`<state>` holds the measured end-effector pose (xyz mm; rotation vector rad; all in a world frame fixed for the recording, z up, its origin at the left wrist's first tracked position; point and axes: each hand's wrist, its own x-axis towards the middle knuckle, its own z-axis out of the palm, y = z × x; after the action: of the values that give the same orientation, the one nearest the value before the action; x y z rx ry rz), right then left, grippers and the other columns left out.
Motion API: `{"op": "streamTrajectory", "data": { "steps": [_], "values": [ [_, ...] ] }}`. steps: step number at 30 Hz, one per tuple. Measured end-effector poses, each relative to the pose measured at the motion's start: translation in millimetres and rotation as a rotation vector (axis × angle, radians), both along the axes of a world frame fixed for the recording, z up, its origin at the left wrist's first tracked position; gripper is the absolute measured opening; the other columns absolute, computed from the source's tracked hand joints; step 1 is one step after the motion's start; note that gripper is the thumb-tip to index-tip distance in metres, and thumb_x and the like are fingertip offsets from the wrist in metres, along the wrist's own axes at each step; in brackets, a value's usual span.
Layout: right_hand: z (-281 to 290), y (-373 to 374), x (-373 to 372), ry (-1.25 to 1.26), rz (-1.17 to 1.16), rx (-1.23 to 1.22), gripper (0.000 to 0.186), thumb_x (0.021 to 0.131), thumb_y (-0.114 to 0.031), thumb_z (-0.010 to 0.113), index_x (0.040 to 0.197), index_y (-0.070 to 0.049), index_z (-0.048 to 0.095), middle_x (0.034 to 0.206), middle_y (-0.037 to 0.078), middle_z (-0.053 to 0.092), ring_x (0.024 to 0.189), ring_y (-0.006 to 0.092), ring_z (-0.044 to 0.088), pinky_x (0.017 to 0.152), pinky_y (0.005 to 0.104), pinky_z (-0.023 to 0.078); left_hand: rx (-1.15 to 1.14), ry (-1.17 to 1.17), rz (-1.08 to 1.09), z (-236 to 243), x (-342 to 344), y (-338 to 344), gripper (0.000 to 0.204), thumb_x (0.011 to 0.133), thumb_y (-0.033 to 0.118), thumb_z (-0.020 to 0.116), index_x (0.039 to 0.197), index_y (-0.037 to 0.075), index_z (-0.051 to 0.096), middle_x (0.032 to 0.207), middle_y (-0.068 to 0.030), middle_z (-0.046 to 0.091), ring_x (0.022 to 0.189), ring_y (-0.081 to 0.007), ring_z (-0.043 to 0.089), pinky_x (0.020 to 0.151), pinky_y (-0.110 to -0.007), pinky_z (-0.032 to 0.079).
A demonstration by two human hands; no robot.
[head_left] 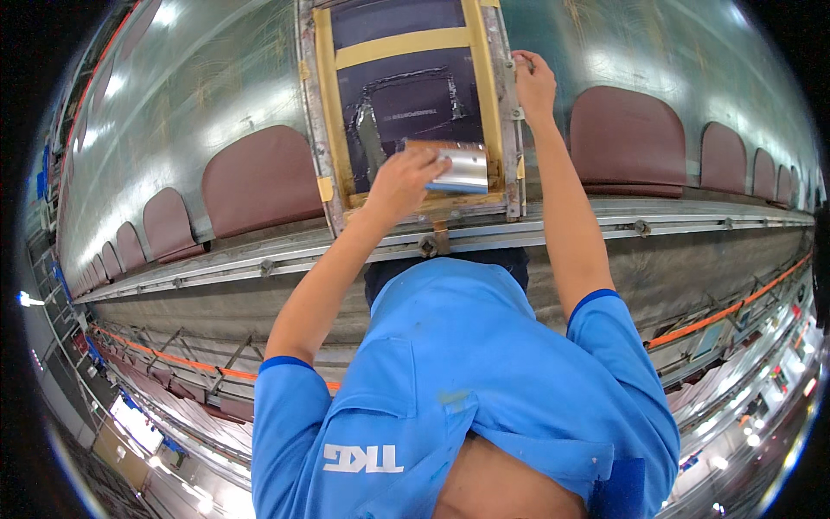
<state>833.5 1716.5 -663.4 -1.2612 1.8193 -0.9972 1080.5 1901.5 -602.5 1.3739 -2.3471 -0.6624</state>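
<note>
A screen frame (510,130) with yellow-taped borders and a dark purple mesh (406,91), streaked with glossy residue, lies over the long table. My left hand (406,177) is closed on a silver squeegee-like metal tool (462,169) with orange and blue edges, held over the lower part of the mesh. At the upper part of the frame's right side, my right hand (534,82) has its fingers curled on the metal edge, partly hiding what exactly they grip.
Maroon rounded pieces (627,130) lie in a row along the glossy table (605,39) on both sides of the frame. A metal rail (588,223) with bolts runs along its near edge. Orange strips (726,307), railings and lights show near the rim.
</note>
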Motion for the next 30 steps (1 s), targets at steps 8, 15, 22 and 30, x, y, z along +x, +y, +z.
{"op": "streamTrajectory", "data": {
  "steps": [8, 15, 22, 30],
  "values": [
    [-11, -5, -17, 0.142, 0.119, -0.223, 0.027, 0.098, -0.032, 0.063, 0.108, -0.009, 0.074, 0.087, 0.013, 0.073, 0.078, 0.0279, 0.069, 0.076, 0.0379, 0.052, 0.219, 0.236, 0.294, 14, 51, 49, 0.053, 0.075, -0.009, 0.067, 0.124, 0.012, 0.071, 0.129, -0.0087, 0.069, 0.111, -0.0248, 0.07, 0.082, -0.03, 0.058],
    [-12, -5, -16, 0.108, 0.143, -0.167, 0.027, 0.099, -0.032, 0.063, 0.108, -0.011, 0.075, 0.085, 0.011, 0.072, 0.075, 0.0241, 0.066, 0.074, 0.0375, 0.05, 0.223, 0.238, 0.548, 25, 58, 55, 0.05, 0.075, -0.004, 0.073, 0.122, 0.012, 0.07, 0.126, -0.0091, 0.069, 0.117, -0.0292, 0.066, 0.093, -0.036, 0.055],
    [-11, -1, -10, 0.181, 0.123, -0.247, 0.027, 0.098, -0.034, 0.062, 0.109, -0.013, 0.075, 0.085, 0.012, 0.072, 0.076, 0.0294, 0.067, 0.076, 0.0405, 0.051, 0.118, 0.143, 0.57, 22, 43, 81, 0.055, 0.073, -0.005, 0.073, 0.125, 0.014, 0.07, 0.131, -0.0097, 0.067, 0.124, -0.0304, 0.062, 0.1, -0.039, 0.052],
    [-17, -2, -9, 0.114, 0.153, -0.179, 0.023, 0.097, -0.03, 0.065, 0.106, -0.01, 0.073, 0.081, 0.01, 0.069, 0.074, 0.0262, 0.063, 0.073, 0.04, 0.05, 0.028, 0.027, 0.259, -9, 26, 103, 0.061, 0.066, -0.008, 0.072, 0.124, 0.01, 0.07, 0.13, -0.0091, 0.068, 0.126, -0.0326, 0.06, 0.107, -0.044, 0.049]
  ]
}}
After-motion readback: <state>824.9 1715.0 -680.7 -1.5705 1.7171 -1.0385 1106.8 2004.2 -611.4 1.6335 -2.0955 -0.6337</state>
